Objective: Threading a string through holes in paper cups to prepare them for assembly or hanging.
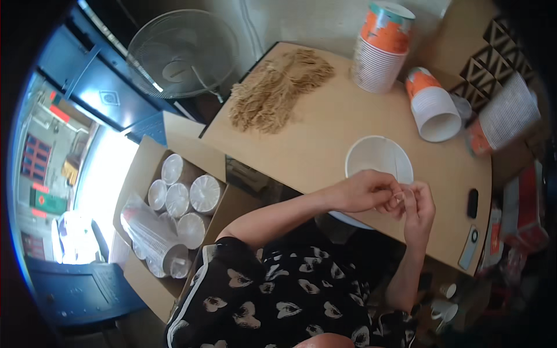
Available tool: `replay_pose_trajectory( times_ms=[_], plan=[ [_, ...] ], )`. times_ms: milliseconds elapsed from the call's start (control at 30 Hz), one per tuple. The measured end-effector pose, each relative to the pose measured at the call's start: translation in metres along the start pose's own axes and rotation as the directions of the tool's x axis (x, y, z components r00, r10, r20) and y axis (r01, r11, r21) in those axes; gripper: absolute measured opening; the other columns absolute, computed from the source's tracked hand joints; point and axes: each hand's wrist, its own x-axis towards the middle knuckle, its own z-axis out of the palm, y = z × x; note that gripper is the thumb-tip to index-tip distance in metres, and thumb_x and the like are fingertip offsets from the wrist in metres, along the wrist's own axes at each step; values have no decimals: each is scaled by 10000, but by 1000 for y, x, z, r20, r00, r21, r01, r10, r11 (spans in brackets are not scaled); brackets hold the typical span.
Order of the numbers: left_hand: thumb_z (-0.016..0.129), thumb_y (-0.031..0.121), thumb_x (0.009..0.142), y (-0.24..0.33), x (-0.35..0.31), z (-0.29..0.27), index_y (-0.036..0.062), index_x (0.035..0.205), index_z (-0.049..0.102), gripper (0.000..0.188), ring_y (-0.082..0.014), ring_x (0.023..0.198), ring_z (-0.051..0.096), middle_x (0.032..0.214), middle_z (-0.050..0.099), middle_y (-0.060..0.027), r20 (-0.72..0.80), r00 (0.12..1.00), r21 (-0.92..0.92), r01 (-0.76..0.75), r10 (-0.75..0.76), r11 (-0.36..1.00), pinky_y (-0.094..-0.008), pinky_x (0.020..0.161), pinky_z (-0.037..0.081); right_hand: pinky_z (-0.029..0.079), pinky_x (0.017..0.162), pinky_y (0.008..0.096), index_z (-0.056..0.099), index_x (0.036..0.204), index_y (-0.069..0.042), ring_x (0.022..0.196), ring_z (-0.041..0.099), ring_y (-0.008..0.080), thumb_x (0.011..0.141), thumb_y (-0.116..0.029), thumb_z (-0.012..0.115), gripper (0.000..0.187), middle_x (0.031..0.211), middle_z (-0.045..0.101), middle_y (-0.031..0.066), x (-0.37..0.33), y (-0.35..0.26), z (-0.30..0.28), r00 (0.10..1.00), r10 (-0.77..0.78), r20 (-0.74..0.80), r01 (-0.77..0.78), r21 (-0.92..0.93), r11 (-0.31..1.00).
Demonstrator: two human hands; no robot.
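My left hand (pixel 368 192) and my right hand (pixel 419 210) meet over the near side of the table, fingertips pinched together. Something thin and pale seems to be between them, too small to make out. Just behind the hands is a white paper tub (pixel 371 149), its open mouth showing and its near rim partly covered by my left hand. A fine line runs down inside the tub. Farther left lies a heap of tan twisted strings (pixel 278 90) on the table.
On the wooden table (pixel 313 145) a tall stack of orange-and-white paper tubs (pixel 380 58) stands at the back. More tub stacks (pixel 436 119) lie to the right, near a black phone-like object (pixel 473 203). A cardboard box (pixel 142 278) at left holds several wrapped cup stacks (pixel 177 200).
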Motion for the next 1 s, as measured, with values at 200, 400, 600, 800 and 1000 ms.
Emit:
replay_pose_trajectory(
  times_ms=[200, 400, 600, 800, 1000],
  plan=[
    [563, 161, 1047, 11, -15, -5, -16, 1037, 647, 196, -78, 762, 632, 829, 667, -19, -71, 997, 134, 52, -43, 990, -242, 661, 525, 398, 548, 182, 501, 1032, -47, 620, 481, 31, 1080, -162, 504, 125, 803, 595, 20, 7, 1, 9, 997, -23, 79, 20, 30, 999],
    [594, 185, 1031, 22, -17, -12, -21, 1043, 661, 218, -102, 708, 675, 777, 705, -52, -116, 993, 386, 48, -3, 921, -260, 622, 537, 407, 599, 189, 501, 1024, -46, 663, 474, 44, 1082, -169, 499, 136, 804, 556, 13, 20, 1, 15, 995, -98, 36, 96, 62, 994],
    [592, 142, 1012, 34, -17, -23, 10, 1101, 674, 179, -170, 707, 705, 773, 716, -72, -107, 994, 455, 77, -31, 887, -316, 652, 538, 451, 696, 232, 478, 1001, -19, 734, 516, 87, 1074, -161, 517, 165, 859, 574, 58, 25, 8, 18, 991, -111, 76, 108, 49, 993],
    [597, 146, 1017, 37, -8, -31, 37, 1091, 674, 153, -162, 703, 698, 775, 709, -61, -52, 994, 443, 112, -99, 889, -310, 638, 523, 466, 713, 243, 457, 1011, -7, 755, 533, 108, 1062, -149, 526, 166, 892, 576, 107, 27, 11, 13, 985, -128, 112, 122, 56, 991],
    [612, 178, 1030, 43, 1, -33, 65, 1106, 674, 149, -96, 727, 695, 776, 712, -25, -30, 988, 289, 155, -153, 945, -261, 619, 510, 477, 718, 256, 468, 1002, 3, 764, 567, 131, 1054, -158, 548, 188, 890, 607, 125, 36, 10, -2, 973, -120, 195, 124, -7, 992]
  ],
)
